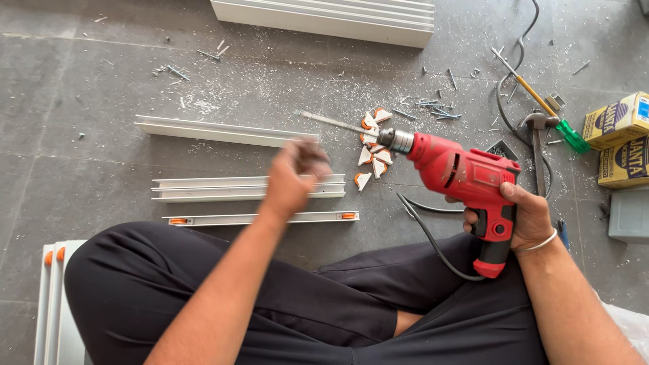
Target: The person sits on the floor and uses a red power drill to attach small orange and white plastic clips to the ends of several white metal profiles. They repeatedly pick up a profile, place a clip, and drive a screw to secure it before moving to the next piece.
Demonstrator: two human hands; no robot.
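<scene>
My right hand (524, 216) grips the handle of a red corded drill (466, 179). Its long bit (334, 122) points left over the floor. My left hand (294, 172) is blurred and hovers above the white aluminium rails; whether it holds something small I cannot tell. Three short rails lie in front of my crossed legs: one far (216, 131), one in the middle (203, 189), one near with orange end caps (263, 219). A pile of white and orange plastic corner pieces (373, 145) lies under the drill's chuck.
Long white profiles (338, 17) lie at the top. Screws (436, 108) and metal shavings are scattered about. A hammer (537, 132), a green-handled screwdriver (541, 101), black cable and yellow boxes (618, 122) are on the right. More rails (57, 304) lie at the bottom left.
</scene>
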